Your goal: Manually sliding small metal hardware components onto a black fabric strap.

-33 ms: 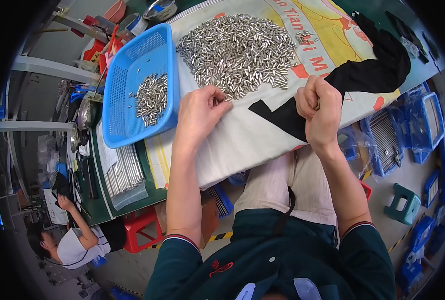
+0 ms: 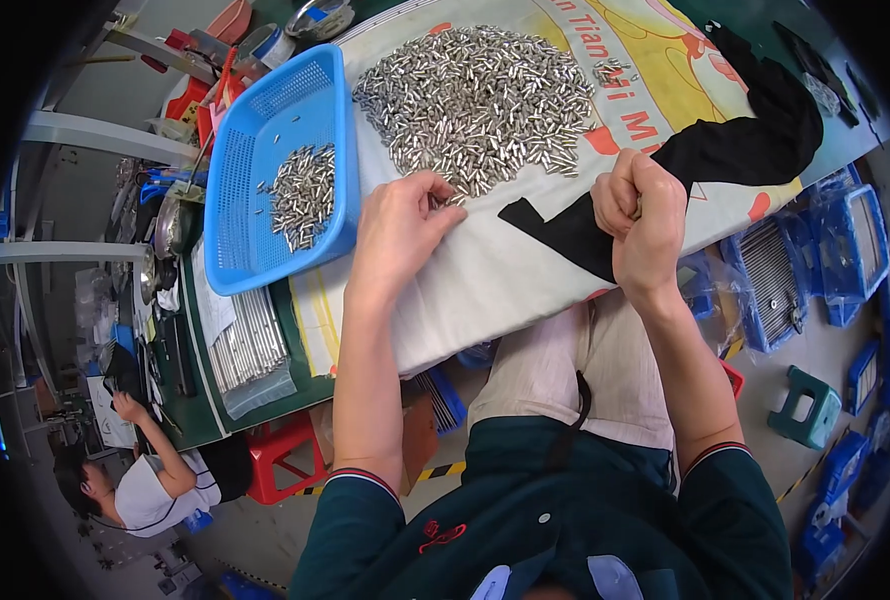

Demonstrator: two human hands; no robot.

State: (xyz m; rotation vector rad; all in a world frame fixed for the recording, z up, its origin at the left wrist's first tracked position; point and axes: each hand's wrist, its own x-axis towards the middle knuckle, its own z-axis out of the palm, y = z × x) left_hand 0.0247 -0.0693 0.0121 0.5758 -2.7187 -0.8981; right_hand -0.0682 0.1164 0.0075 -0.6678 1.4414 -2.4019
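Observation:
A broad pile of small silvery metal pins [image 2: 475, 100] lies on a white printed cloth [image 2: 465, 290]. My left hand [image 2: 397, 225] rests at the pile's near left edge, thumb and fingertips closing on a metal pin [image 2: 455, 200]. My right hand [image 2: 643, 215] is closed like a fist over the black cloth [image 2: 565, 235]; what its curled fingers hold is hidden. Left of my left hand stands a blue plastic basket [image 2: 227, 215], with a smaller heap of the same pins [image 2: 307, 195] inside against its right wall.
Metal rods [image 2: 248, 345] in a plastic bag lie by the basket. Blue trays [image 2: 765, 280] stand right of the table, with a green stool [image 2: 807, 408] on the floor. A red stool [image 2: 283, 465] and a seated person [image 2: 155, 490] are at the lower left.

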